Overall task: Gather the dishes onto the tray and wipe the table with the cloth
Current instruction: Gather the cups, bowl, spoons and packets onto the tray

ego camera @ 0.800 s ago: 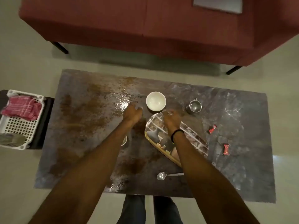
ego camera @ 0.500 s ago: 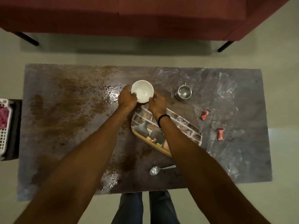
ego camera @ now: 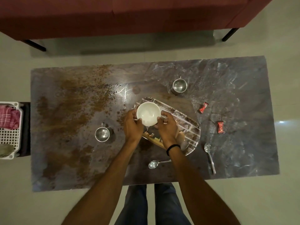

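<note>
Both hands hold a white bowl (ego camera: 148, 113) over the near-left end of the patterned oval tray (ego camera: 190, 127) on the dark table (ego camera: 235, 156). My left hand (ego camera: 132, 125) grips the bowl's left rim and my right hand (ego camera: 167, 127) grips its right rim. One steel cup (ego camera: 102, 134) stands left of the tray, another steel cup (ego camera: 179, 85) behind it. Two spoons lie near the front edge: one spoon (ego camera: 154, 164) by my right wrist, the other spoon (ego camera: 209, 155) right of the tray. A red checked cloth (ego camera: 8, 116) lies in a white basket (ego camera: 11, 137) at far left.
Brown spill and crumbs (ego camera: 73, 101) cover the table's left half. Two red candy wrappers (ego camera: 203, 107) (ego camera: 220, 127) lie right of the tray. A red sofa (ego camera: 129, 13) stands beyond the table. My legs are at the table's front edge.
Both hands closed on the white bowl at the back of the table, lifted it and brought it toward me over the tray.
</note>
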